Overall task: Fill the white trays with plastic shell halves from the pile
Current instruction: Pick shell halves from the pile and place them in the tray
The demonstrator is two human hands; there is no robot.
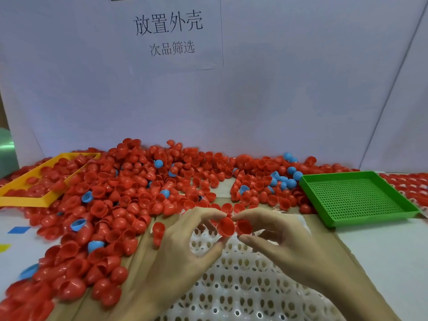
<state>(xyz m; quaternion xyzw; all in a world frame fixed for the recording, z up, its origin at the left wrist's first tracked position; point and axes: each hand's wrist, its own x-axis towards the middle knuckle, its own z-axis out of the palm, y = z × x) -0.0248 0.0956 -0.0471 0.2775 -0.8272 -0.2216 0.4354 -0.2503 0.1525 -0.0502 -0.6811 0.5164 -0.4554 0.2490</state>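
A wide pile of red shell halves (139, 181) with a few blue ones (87, 197) covers the table's left and back. A white tray with round pockets (243, 286) lies at the front centre, under both hands. My left hand (185, 251) pinches a red shell half (225, 226) between thumb and fingers above the tray's far end. My right hand (284, 242) pinches a second red shell half (244, 227) right beside the first; the two shells touch. The tray pockets that show hold nothing.
A green perforated tray (356, 198) sits at the right. A yellow frame tray (25, 188) with red shells in it lies at the far left. Rows of red shells (407, 184) show beyond the green tray. A white backboard (208, 100) with a printed sign closes the rear.
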